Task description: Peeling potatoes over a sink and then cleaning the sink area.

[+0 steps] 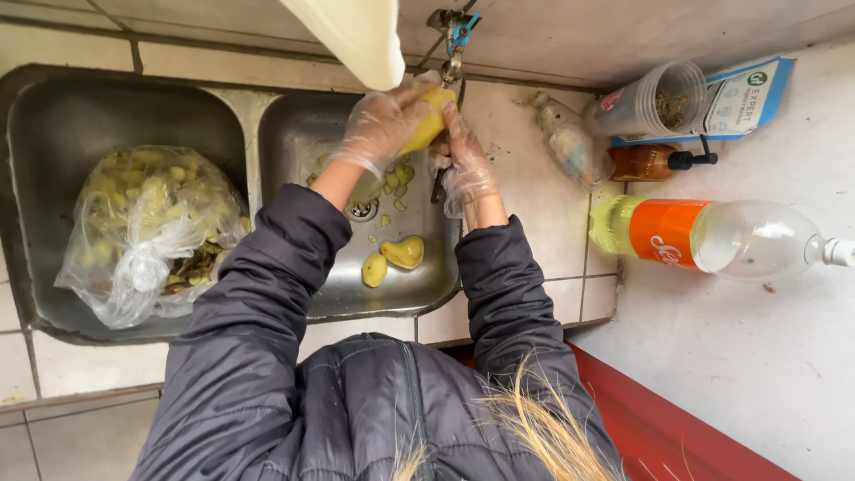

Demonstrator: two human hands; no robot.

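Observation:
Both my hands wear thin clear plastic gloves. My left hand grips a peeled yellow potato right under the tap. My right hand is closed against the same potato from the other side, above the right steel sink basin. Two peeled potato pieces and small yellow scraps lie in that basin near the drain.
The left basin holds a clear plastic bag of peelings. On the tiled counter to the right lie a large orange-labelled bottle, a small brown bottle, a clear bottle, a plastic cup and a blue packet.

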